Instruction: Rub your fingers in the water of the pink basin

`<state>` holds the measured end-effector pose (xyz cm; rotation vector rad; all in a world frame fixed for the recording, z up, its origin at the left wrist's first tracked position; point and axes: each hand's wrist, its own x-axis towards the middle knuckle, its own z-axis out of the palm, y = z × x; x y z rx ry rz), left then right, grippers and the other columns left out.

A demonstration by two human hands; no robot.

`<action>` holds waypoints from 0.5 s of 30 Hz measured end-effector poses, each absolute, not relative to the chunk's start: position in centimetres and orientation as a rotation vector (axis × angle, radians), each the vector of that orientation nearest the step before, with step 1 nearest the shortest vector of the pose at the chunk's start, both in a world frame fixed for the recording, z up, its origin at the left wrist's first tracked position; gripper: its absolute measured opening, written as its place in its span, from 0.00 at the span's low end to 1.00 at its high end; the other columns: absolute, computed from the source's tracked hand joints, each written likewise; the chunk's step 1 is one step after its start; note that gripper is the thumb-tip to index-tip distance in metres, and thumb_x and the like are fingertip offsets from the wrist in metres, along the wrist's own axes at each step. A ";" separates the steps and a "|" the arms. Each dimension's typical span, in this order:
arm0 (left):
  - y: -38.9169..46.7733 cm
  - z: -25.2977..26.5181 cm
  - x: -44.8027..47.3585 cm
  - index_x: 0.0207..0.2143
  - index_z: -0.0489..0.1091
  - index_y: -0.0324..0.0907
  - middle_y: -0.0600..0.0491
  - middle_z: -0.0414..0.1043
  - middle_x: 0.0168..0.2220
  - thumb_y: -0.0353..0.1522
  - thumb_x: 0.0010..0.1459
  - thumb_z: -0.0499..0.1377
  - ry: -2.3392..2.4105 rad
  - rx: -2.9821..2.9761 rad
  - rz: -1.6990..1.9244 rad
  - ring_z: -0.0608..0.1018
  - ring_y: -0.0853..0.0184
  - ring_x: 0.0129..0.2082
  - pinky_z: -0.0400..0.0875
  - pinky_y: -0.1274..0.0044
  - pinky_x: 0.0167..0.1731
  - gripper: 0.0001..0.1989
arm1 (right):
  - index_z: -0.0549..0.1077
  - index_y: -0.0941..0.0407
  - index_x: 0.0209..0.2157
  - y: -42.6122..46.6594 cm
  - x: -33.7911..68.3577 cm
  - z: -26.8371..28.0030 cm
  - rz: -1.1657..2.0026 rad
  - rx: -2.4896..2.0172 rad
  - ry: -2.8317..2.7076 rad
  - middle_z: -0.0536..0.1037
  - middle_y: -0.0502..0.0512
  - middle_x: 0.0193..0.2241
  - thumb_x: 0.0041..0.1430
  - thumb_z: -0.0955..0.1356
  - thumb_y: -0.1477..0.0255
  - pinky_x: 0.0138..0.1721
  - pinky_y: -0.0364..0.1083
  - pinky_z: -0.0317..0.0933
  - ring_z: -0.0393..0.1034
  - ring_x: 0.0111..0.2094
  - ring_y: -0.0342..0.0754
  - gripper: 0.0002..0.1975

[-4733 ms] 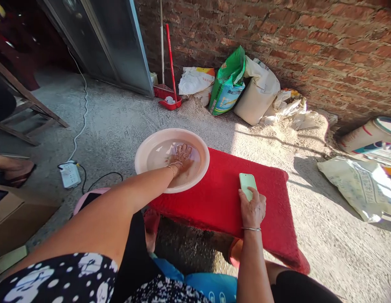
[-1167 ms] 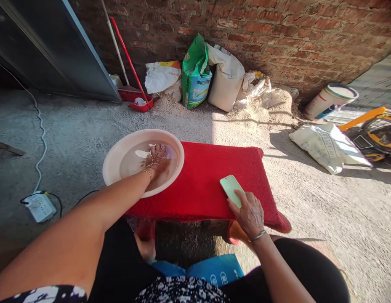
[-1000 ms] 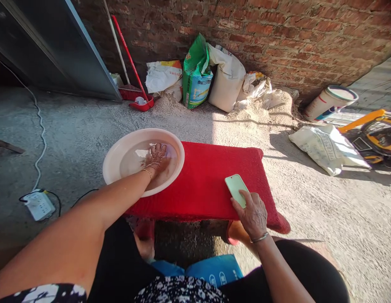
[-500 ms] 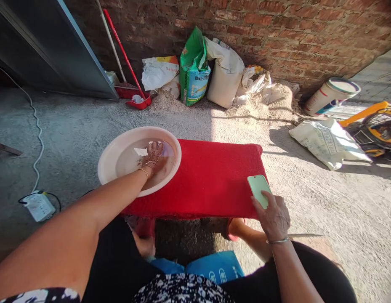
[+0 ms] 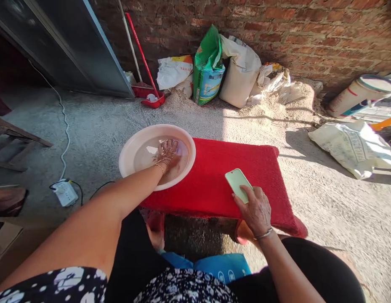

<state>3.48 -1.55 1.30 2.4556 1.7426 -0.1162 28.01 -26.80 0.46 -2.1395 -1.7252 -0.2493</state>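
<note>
My left hand (image 5: pixel 166 153) rests flat in the water of a pale pink basin (image 5: pixel 131 149), fingers spread, holding nothing. The basin sits on the left end of a low bench covered in red cloth (image 5: pixel 214 176). My right hand (image 5: pixel 254 210) lies on a light green phone (image 5: pixel 238 184) that rests face down on the red cloth near its front edge; my fingers cover the phone's near end. Both wrists wear thin bangles.
Sacks (image 5: pixel 239 71) and a green bag (image 5: pixel 208 67) lean on the brick wall, with spilled grain around them. A red dustpan (image 5: pixel 152 99) and broom stand left of them. A white power strip (image 5: pixel 65 192) with cords lies on the concrete floor at left. Another sack (image 5: pixel 349 147) lies right.
My right hand slid the green phone right toward the bench end, then back left. My left hand stayed in the basin water. The camera view swung slightly.
</note>
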 end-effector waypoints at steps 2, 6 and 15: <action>-1.4 0.8 3.4 0.59 0.53 0.46 0.44 0.63 0.54 0.38 0.61 0.43 1.764 2.465 0.013 0.56 0.48 0.57 0.52 0.50 0.50 0.24 | 0.73 0.55 0.44 -25.9 26.6 0.8 -0.178 -2.097 -1.721 0.69 0.57 0.36 0.61 0.64 0.56 0.35 0.47 0.57 0.63 0.35 0.50 0.19; -1.3 0.3 3.3 0.58 0.57 0.46 0.45 0.60 0.56 0.37 0.62 0.42 1.795 2.499 0.130 0.58 0.50 0.57 0.53 0.51 0.51 0.23 | 0.72 0.54 0.45 -25.0 20.4 1.2 0.022 -1.925 -1.920 0.69 0.57 0.36 0.60 0.65 0.57 0.38 0.47 0.56 0.62 0.36 0.50 0.17; -1.0 0.4 3.5 0.59 0.54 0.43 0.43 0.60 0.56 0.38 0.63 0.41 1.780 2.409 0.040 0.54 0.51 0.59 0.56 0.53 0.50 0.23 | 0.73 0.52 0.44 -23.8 20.8 1.5 -0.105 -2.047 -2.008 0.68 0.57 0.35 0.60 0.66 0.59 0.37 0.47 0.53 0.60 0.35 0.50 0.16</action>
